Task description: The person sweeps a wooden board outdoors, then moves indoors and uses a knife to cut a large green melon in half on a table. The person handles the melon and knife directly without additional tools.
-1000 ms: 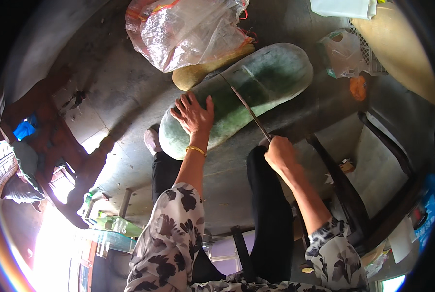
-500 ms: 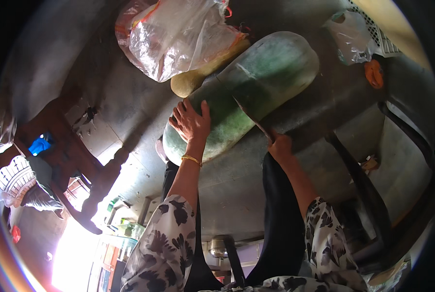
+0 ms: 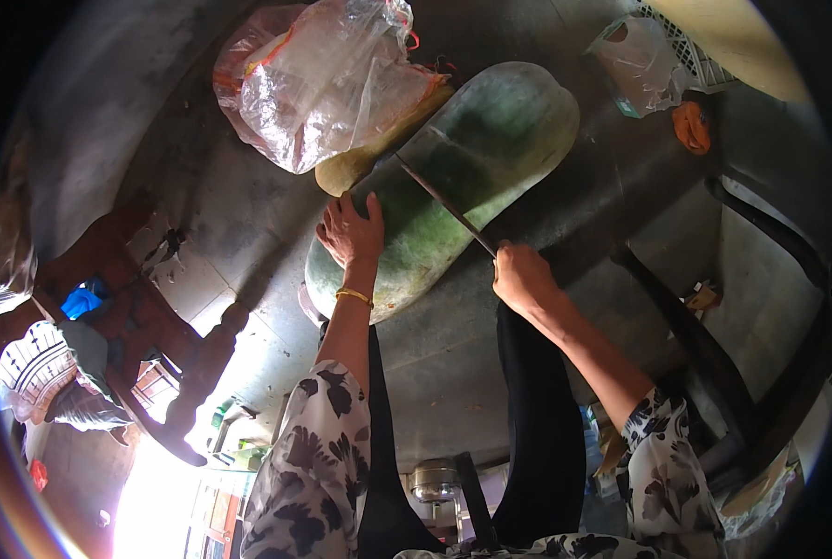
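A large, long green winter melon [image 3: 509, 121] with a pale bloom lies slantwise on the floor in front of me. My left hand [image 3: 351, 230] rests on its near left end, fingers spread flat against the rind. In my right hand [image 3: 525, 277], closed round the handle, is a knife [image 3: 444, 202]. Its blade lies across the middle of the melon, edge-on to me, its tip by the far left side. How deep the blade sits in the rind I cannot tell.
A clear plastic bag [image 3: 323, 79] covers part of a yellowish-tan long gourd [image 3: 346, 172] beside the melon. An orange item [image 3: 691, 128] and a white bag [image 3: 640, 65] lie at the far right. Dark chair legs [image 3: 681, 326] stand right, a wooden chair [image 3: 155, 317] left.
My right hand has shifted slightly up and turned, and the blade now reaches farther across the melon toward its far left side. My left hand stays on the rind.
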